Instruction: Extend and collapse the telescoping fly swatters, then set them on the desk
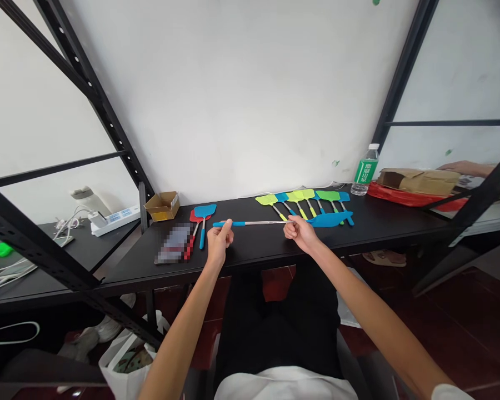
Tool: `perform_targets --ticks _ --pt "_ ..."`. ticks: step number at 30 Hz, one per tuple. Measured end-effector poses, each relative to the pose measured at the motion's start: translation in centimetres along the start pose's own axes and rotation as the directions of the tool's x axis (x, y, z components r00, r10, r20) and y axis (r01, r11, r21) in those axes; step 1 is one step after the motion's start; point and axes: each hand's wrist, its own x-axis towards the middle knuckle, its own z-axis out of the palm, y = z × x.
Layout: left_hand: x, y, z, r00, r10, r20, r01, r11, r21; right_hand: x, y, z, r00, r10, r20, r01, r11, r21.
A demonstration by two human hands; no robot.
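I hold a blue fly swatter [329, 220] stretched out sideways above the black table [400, 225]. My left hand [219, 242] is closed on its blue handle end. My right hand [300, 231] pinches the thin metal rod near the blue head. The rod between my hands looks extended. Behind my right hand lies a row of several yellow, green and blue swatters [304, 199]. A red swatter [194, 220] and a blue swatter [203, 216] lie to the left of my left hand.
A small open cardboard box [163, 205] stands at the back left. A green-labelled water bottle [365, 171], a brown box on red packaging [416, 182] and another person's hand [462, 166] are at the right. Black rack posts frame both sides. A white bag [123, 361] sits below.
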Motion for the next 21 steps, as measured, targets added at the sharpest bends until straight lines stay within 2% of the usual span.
perform_targets --ticks 4,12,21 --pt "-0.22 0.44 0.23 0.989 -0.026 0.144 0.022 0.999 0.024 -0.01 -0.19 0.1 1.0 0.013 0.0 -0.013 1.0 0.019" --pt "-0.57 0.6 0.3 0.955 -0.055 0.291 0.049 0.998 0.031 -0.37 -0.58 0.54 1.0 0.017 0.011 -0.017 1.0 -0.011" --pt "-0.85 0.87 0.37 0.935 -0.087 0.343 0.075 0.996 0.047 -0.21 -0.07 0.18 0.998 0.007 0.063 0.001 0.992 -0.125"
